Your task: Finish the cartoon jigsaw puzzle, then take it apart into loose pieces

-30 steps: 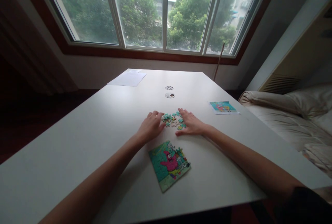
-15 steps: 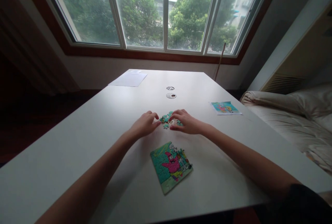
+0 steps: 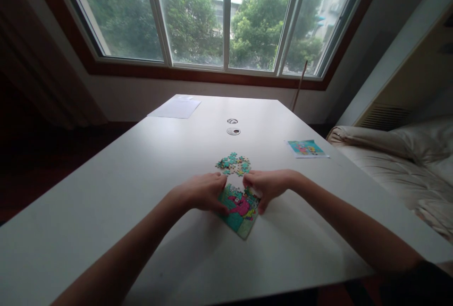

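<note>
A partly assembled jigsaw puzzle [image 3: 241, 209] with a pink starfish figure lies on the white table, one corner toward me. My left hand [image 3: 207, 190] grips its left edge, the thumb resting on top. On the right edge, my right hand [image 3: 267, 184] holds it between curled fingers and thumb. The hands cover parts of both sides, so whether a loose piece is also in the right fingers is hidden. Just beyond the hands, a pile of loose puzzle pieces [image 3: 233, 162] in teal and tan is spread out.
A small printed picture [image 3: 307, 148] lies at the right side of the white table [image 3: 141, 178]. White paper sheets [image 3: 177, 107] are at the far left. Two round table inserts [image 3: 233, 131] sit beyond the pieces. A cushioned seat [image 3: 389, 164] stands to the right.
Both hands have come back from the loose pieces to the jigsaw puzzle and taken hold of its sides. The puzzle has shifted away from me, slightly right, and turned a little.
</note>
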